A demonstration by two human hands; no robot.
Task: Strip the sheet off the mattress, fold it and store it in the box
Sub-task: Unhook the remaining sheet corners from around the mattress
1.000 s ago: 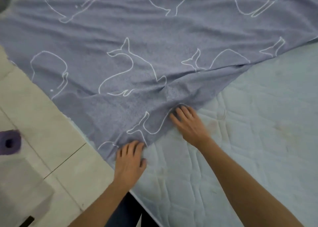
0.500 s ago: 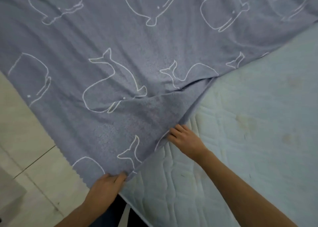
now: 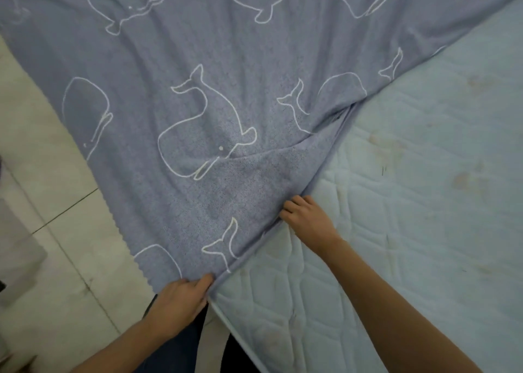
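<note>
Gripping the sheet point(image 3: 215, 61) by its near corner, your left hand point(image 3: 181, 296) sits closest; your right hand point(image 3: 308, 219) clutches the diagonal edge farther up the mattress point(image 3: 424, 217).

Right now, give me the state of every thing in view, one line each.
sheet: partly peeled back, creased, its edge running diagonally across the bed.
mattress: near part bare, quilted and stained; far part covered by the sheet.
left hand: grips the sheet's corner at the mattress edge.
right hand: fingers curled round the sheet's edge, on the mattress top.
</note>
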